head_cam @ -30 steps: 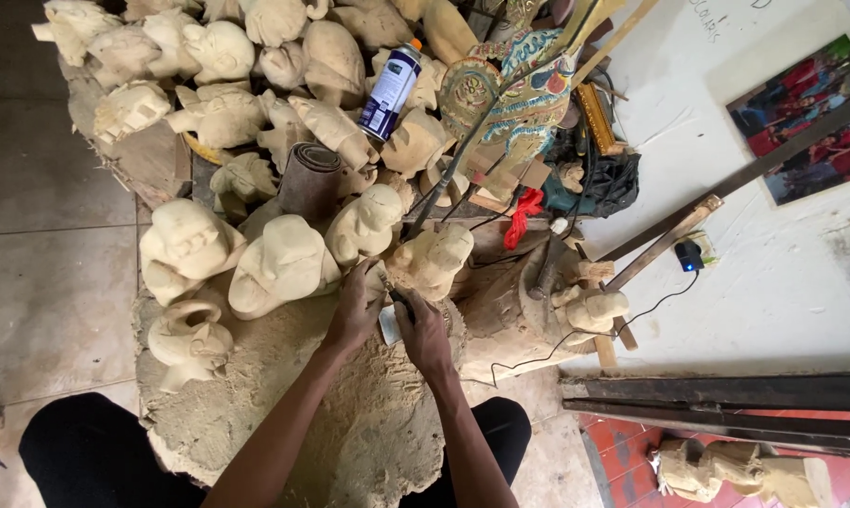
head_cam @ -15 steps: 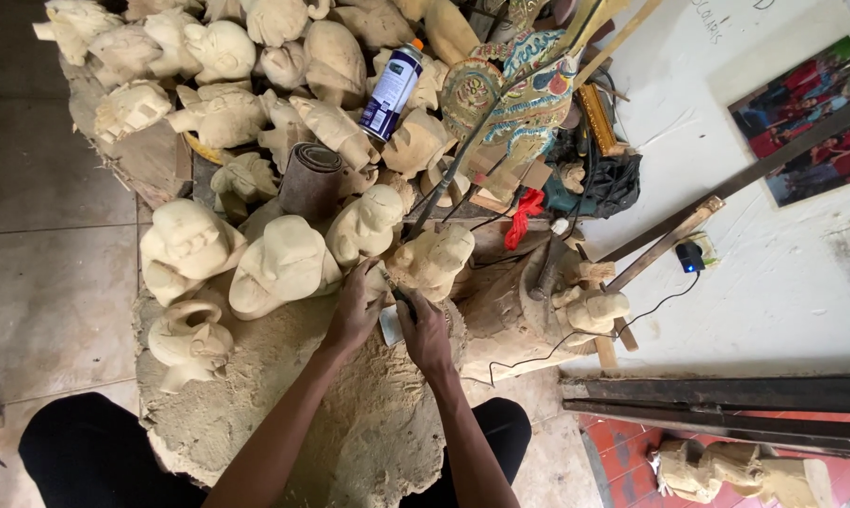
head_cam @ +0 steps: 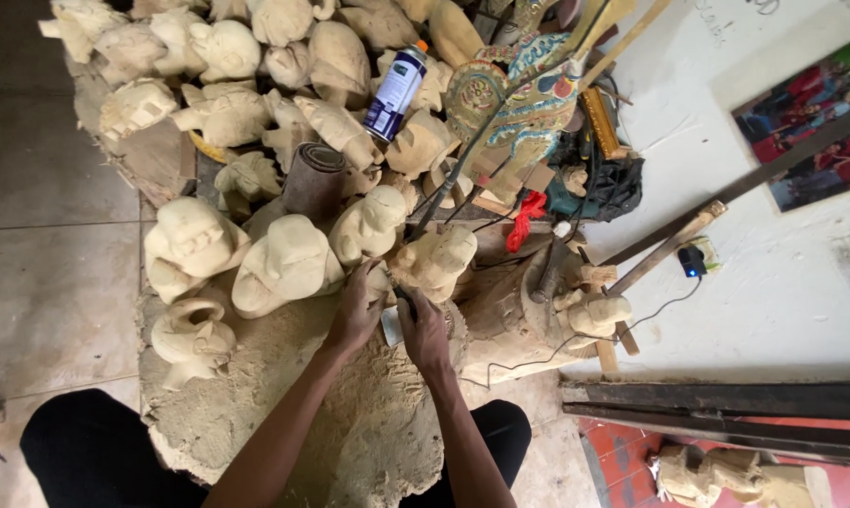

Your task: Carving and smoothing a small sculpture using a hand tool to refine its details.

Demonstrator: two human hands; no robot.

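— Down from the head camera, we see both our hands meeting over a mound of pale wood shavings point(head_cam: 350, 423) on the floor. Our left hand point(head_cam: 357, 309) is curled around a small pale wooden carving point(head_cam: 436, 260), pressing on its near end.

— And the right hand point(head_cam: 423, 329)?

— Closed round a thin dark tool point(head_cam: 399, 299); we judge it a carving knife, though only a short part shows between the fingers. A small whitish piece point(head_cam: 390, 327) peeks out between the two hands; what it is, we cannot tell.

— Which way does the carving lie from us?

— Just ahead of both hands and slightly right, its long axis running away from us toward the pile. The tool points up toward it. The left hand touches it; the right sits just behind.

— Around it?

— Unpainted wooden heads point(head_cam: 289, 263) crowd the left, a spray can point(head_cam: 396, 91) stands among them, and a painted puppet point(head_cam: 519, 103) lies near a red cloth point(head_cam: 527, 214).
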